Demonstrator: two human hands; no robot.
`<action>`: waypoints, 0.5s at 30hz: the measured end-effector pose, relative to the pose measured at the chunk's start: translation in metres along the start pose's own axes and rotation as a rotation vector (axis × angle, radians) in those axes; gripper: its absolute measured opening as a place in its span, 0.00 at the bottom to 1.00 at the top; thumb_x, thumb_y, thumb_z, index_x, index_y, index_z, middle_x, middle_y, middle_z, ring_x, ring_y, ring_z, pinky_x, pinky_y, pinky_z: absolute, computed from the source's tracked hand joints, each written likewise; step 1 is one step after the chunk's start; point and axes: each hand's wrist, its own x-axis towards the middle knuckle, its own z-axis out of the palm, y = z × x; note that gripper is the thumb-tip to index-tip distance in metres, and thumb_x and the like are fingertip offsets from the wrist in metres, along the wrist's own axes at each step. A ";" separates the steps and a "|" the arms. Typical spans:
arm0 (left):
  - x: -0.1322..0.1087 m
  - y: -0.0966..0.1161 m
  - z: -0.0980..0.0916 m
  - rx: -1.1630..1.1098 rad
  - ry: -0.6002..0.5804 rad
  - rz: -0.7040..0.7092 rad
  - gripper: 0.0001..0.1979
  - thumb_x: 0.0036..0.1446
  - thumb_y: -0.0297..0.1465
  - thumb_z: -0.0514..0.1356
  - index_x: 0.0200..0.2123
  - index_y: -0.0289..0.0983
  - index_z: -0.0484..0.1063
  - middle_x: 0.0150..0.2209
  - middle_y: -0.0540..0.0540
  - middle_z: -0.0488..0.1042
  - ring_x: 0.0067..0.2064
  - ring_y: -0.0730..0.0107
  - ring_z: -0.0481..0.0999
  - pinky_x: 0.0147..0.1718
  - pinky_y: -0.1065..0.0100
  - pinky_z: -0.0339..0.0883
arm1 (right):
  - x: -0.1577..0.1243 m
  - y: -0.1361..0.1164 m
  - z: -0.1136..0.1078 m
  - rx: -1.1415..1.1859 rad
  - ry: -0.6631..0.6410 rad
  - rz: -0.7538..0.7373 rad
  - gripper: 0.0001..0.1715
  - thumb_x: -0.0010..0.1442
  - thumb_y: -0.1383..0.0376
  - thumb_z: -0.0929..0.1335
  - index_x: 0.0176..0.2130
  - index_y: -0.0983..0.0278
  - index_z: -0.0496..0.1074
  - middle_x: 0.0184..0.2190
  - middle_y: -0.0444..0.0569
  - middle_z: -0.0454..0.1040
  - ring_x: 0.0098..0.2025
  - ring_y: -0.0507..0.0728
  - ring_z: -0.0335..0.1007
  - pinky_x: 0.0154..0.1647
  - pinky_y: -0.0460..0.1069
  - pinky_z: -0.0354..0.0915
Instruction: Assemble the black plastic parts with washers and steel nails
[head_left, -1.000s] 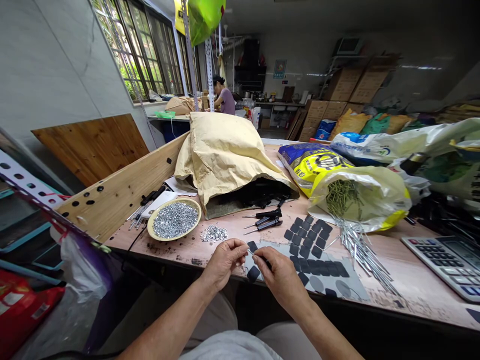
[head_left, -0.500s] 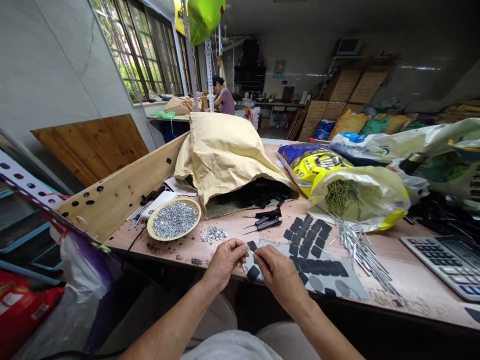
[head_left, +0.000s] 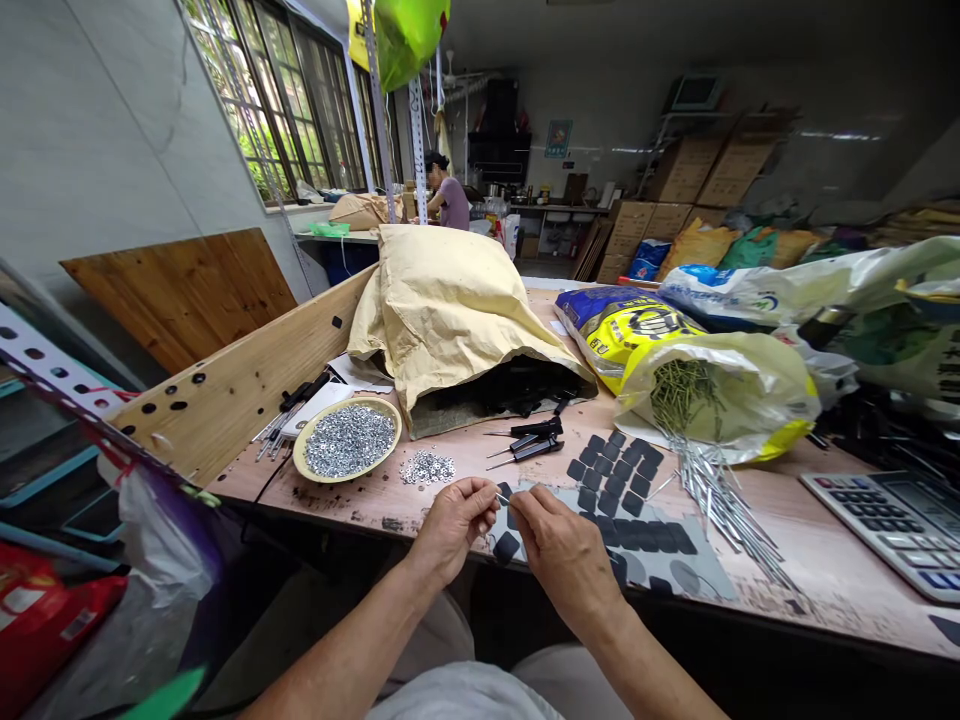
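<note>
Nearer the person than the sack (head_left: 472, 300), both hands are raised by the table (head_left: 832, 585). The left hand (head_left: 454, 522) pinches one end of a thin rod (head_left: 504, 498) between thumb and finger; the right hand (head_left: 561, 535) is closed on the rod too, its palm side hidden. The two hands are near each other but apart, the rod bridging the gap. Whether anything sits on its tip is too small to tell.

The rod looks slim and smooth, so a loose pinch could let it slip and perhaps fall off the table. Uneven pressure might bend it.

Left of the sack is a bowl (head_left: 337, 479) of metal bits (head_left: 349, 440); in front of the sack's left corner lies a small heap (head_left: 427, 466) that a passing wrist could scatter. Tools (head_left: 536, 445) lie just before the sack's mouth, thin shafts pointing left, and might prick a reaching hand. To the sack's right, more rods (head_left: 731, 515) spill from a bag (head_left: 780, 400); a hasty pull could drag out several. Black squares (head_left: 611, 475), right of the sack's front, could be knocked askew by the right forearm.
</note>
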 end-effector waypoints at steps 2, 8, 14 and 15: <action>0.000 0.000 0.001 -0.014 0.011 0.024 0.15 0.43 0.37 0.72 0.27 0.33 0.73 0.24 0.50 0.72 0.24 0.81 0.67 0.24 0.76 0.57 | 0.000 0.000 -0.001 0.017 0.010 0.023 0.13 0.69 0.66 0.59 0.36 0.60 0.69 0.31 0.45 0.72 0.30 0.53 0.70 0.27 0.46 0.55; 0.000 0.001 0.000 -0.035 0.006 0.094 0.13 0.44 0.34 0.72 0.29 0.33 0.76 0.25 0.50 0.74 0.25 0.79 0.68 0.26 0.76 0.60 | 0.001 0.005 -0.002 0.296 0.010 0.056 0.15 0.70 0.63 0.58 0.35 0.61 0.70 0.30 0.45 0.73 0.31 0.53 0.71 0.33 0.46 0.60; -0.001 0.001 -0.002 -0.120 -0.057 0.020 0.13 0.43 0.32 0.73 0.31 0.32 0.77 0.25 0.49 0.74 0.25 0.80 0.69 0.29 0.76 0.63 | 0.002 0.005 -0.005 0.374 -0.020 0.062 0.13 0.69 0.64 0.60 0.36 0.61 0.71 0.31 0.46 0.74 0.33 0.54 0.72 0.37 0.47 0.62; -0.001 0.001 -0.002 -0.119 -0.062 0.013 0.13 0.42 0.32 0.73 0.31 0.32 0.77 0.24 0.49 0.74 0.25 0.80 0.69 0.29 0.76 0.63 | 0.002 0.004 -0.005 0.372 -0.019 0.062 0.13 0.68 0.64 0.60 0.36 0.61 0.71 0.31 0.46 0.75 0.33 0.54 0.72 0.37 0.47 0.62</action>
